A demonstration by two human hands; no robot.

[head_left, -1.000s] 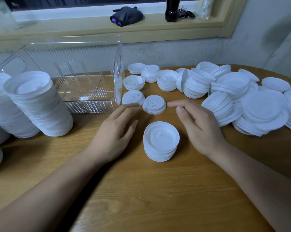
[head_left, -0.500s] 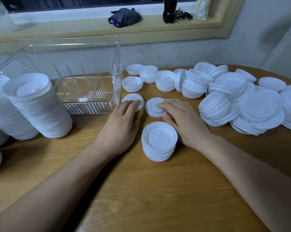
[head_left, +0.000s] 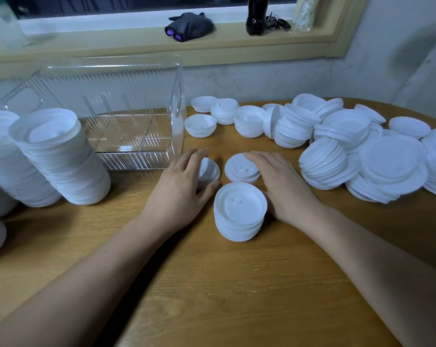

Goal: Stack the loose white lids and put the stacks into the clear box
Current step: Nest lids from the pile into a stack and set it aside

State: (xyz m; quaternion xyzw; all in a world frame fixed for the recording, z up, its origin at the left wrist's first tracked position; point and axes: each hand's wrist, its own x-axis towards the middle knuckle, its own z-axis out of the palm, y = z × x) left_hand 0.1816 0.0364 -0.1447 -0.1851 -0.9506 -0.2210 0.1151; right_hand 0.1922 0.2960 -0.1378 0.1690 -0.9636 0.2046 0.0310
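A short stack of white lids [head_left: 240, 211] stands on the wooden table between my hands. Behind it lie two smaller lid stacks. My left hand [head_left: 179, 189] lies flat over the left small stack [head_left: 210, 171], fingers straight. My right hand [head_left: 279, 184] rests with straight fingers on the right edge of the other small stack [head_left: 239, 169]. The clear box [head_left: 126, 113] stands at the back left, with nothing visible inside it.
Tall stacks of white lids [head_left: 59, 156] stand at the left. A large heap of loose and part-stacked lids [head_left: 362, 151] covers the right of the table. More small stacks [head_left: 224, 111] sit near the wall. A dark bottle [head_left: 255, 16] stands on the windowsill.
Both hands moved forward from beside the near stack onto the two small stacks behind it, and those stacks have slid a little toward me.
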